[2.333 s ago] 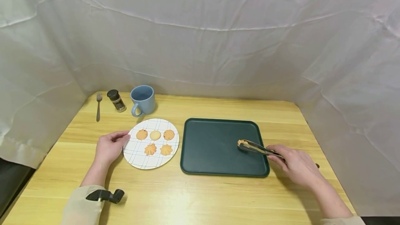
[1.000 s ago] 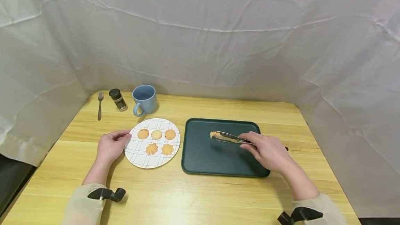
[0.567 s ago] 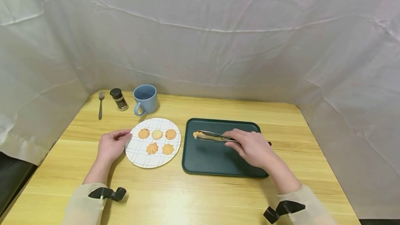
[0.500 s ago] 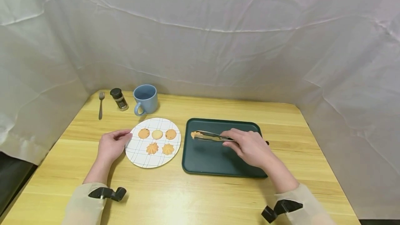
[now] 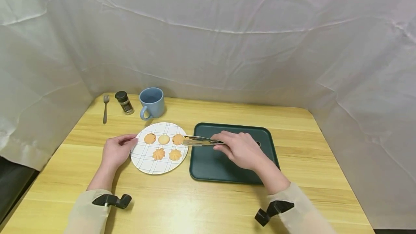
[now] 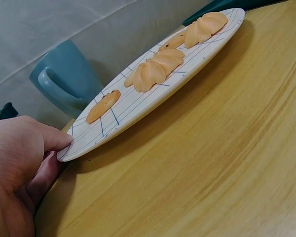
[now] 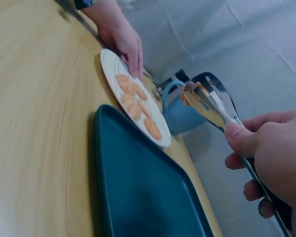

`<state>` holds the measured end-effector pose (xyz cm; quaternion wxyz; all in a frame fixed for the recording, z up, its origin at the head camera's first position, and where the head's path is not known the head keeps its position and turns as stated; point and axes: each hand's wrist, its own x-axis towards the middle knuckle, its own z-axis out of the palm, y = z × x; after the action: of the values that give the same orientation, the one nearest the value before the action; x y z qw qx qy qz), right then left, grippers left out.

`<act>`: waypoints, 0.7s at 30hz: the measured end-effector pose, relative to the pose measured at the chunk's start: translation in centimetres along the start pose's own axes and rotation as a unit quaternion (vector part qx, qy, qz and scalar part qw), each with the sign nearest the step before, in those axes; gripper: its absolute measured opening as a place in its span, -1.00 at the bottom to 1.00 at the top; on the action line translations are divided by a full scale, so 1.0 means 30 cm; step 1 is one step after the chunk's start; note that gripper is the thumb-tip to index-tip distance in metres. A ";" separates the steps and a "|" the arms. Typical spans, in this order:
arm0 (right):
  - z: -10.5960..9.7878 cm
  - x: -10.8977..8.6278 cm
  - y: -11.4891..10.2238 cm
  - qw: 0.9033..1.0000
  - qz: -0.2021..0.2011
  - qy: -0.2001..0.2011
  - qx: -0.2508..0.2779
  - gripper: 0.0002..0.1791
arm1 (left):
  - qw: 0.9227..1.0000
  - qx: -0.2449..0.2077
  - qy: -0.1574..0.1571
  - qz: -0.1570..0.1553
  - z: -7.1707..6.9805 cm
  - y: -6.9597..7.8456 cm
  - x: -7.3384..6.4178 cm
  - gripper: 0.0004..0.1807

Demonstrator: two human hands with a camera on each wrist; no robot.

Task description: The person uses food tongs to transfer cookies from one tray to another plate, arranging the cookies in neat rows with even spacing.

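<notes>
My left hand (image 5: 117, 151) pinches the left rim of a round white plate (image 5: 142, 160) with blue lines, thumb on top. Several cookies lie on it: a back row of smooth round cookies (image 5: 164, 139) and two ridged, star-shaped cookies (image 5: 159, 154) in front. My right hand (image 5: 238, 150) grips metal tongs (image 5: 202, 141), tips pointing left over the plate's right edge. Between the tips is an orange-brown cookie (image 7: 185, 98), mostly hidden by the tongs. In the right wrist view the tongs are held up above the plate and the dark green tray (image 7: 138, 197).
The dark green tray (image 5: 221, 167) lies right of the plate, beneath my right hand. Behind the plate stand a blue mug (image 5: 155, 104) and a black-capped spice jar (image 5: 125, 103), with a fork (image 5: 105, 109) further left. Grey cloth (image 5: 208, 57) hangs around the wooden table.
My right hand has carried the tongs and their cookie leftward, from the tray's right part to the plate's right edge. My left hand stays on the plate's rim.
</notes>
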<state>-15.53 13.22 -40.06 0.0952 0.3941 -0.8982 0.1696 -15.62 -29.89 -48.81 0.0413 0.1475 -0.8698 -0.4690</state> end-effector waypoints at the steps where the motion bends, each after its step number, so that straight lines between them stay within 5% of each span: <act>1: 0.006 0.010 -0.005 1.000 -0.002 -0.002 0.001 -0.68 | 1.000 0.000 0.000 0.001 -0.001 -0.001 0.000 -0.58; 21: 0.136 0.189 -0.104 0.998 -0.022 -0.060 0.027 -0.65 | 1.000 0.002 -0.001 -0.002 -0.003 0.005 -0.001 -0.57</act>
<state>-17.18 5.89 -41.38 0.0340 0.4260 -0.8885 0.1672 -15.61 -29.89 -48.63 0.0394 0.1488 -0.8706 -0.4673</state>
